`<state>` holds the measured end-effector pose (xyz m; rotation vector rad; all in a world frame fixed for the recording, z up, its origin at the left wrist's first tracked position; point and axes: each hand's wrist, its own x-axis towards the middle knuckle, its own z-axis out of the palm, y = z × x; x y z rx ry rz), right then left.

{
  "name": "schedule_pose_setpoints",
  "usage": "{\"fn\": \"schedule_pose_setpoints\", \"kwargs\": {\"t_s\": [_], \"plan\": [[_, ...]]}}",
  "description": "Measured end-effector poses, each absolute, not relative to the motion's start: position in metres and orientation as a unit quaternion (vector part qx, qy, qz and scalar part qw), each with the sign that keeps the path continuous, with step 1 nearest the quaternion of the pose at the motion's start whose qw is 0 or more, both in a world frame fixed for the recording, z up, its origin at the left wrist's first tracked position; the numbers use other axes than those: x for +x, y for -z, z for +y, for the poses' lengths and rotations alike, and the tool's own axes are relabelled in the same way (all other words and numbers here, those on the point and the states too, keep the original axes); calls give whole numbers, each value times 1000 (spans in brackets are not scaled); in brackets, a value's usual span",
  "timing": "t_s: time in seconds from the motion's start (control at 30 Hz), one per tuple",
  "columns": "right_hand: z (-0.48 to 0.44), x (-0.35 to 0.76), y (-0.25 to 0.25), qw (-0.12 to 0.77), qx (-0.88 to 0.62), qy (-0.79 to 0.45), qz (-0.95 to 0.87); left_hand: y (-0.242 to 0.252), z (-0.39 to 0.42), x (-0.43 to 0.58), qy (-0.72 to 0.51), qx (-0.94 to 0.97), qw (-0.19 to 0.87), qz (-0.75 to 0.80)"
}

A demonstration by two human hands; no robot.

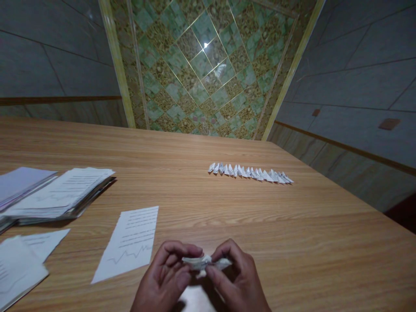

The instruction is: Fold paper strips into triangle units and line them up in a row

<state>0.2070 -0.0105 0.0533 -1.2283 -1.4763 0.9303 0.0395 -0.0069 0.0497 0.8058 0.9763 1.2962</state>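
Observation:
Both hands meet low in the middle of the head view, over the wooden table (292,242). My left hand (164,279) and my right hand (238,281) pinch a small folded piece of printed paper (203,262) between fingertips and thumbs, one hand at each end. The paper is narrow, creased and held just above the table. A pale sheet (198,299) lies under the hands, mostly hidden by them.
A row of several small folded paper pieces (250,173) lies further back, right of centre. A printed strip with a graph (130,242) lies left of my hands. A stack of printed papers (58,195) and loose sheets (19,264) sit at the left. Tiled walls stand behind.

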Motion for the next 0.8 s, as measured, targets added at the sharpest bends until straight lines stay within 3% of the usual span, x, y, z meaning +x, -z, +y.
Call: {"fn": "schedule_pose_setpoints", "kwargs": {"t_s": [0.8], "plan": [[4,214,-48,484,-445,-598,-458,-47,7,30,-523,364,603,481]]}}
